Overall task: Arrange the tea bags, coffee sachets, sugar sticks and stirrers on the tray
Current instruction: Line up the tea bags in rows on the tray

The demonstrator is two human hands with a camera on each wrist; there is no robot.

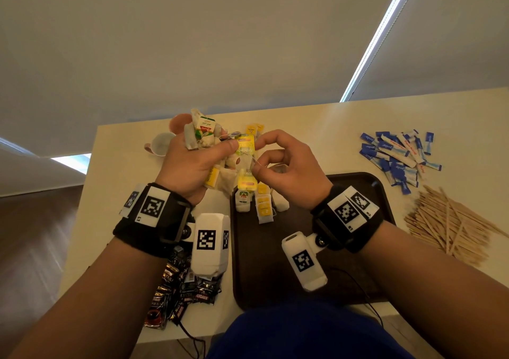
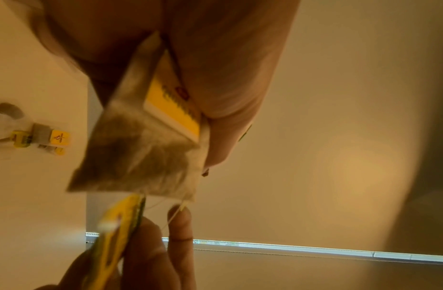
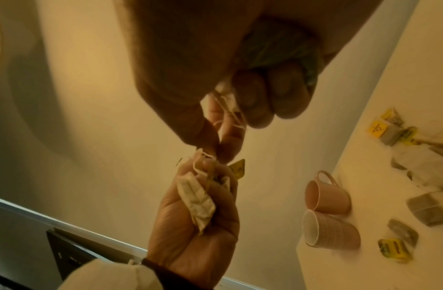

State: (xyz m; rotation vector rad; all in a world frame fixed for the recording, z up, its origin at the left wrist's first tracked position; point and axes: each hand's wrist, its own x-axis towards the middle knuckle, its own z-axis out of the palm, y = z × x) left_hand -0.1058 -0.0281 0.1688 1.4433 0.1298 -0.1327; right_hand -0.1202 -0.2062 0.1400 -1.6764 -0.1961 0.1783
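My left hand (image 1: 203, 152) grips a bunch of tea bags (image 1: 205, 133) above the table, thumb pressed on a yellow tag (image 1: 246, 145). My right hand (image 1: 261, 163) pinches a thin tea bag string just right of it, above the dark brown tray's (image 1: 303, 248) far-left corner. A few tea bags (image 1: 260, 203) lie in a row there. The left wrist view shows one tea bag (image 2: 140, 153) hanging from the palm. In the right wrist view, the right hand's fingertips (image 3: 227, 137) nip tangled strings above the left hand's tea bag (image 3: 198, 198); another bag sits in the right palm.
Black coffee sachets (image 1: 179, 284) lie left of the tray. Blue sugar sticks (image 1: 396, 157) and wooden stirrers (image 1: 451, 221) lie to its right. Two pink cups (image 1: 162, 144) lie on their sides at the table's far left, with loose tea bags (image 3: 426, 170) nearby.
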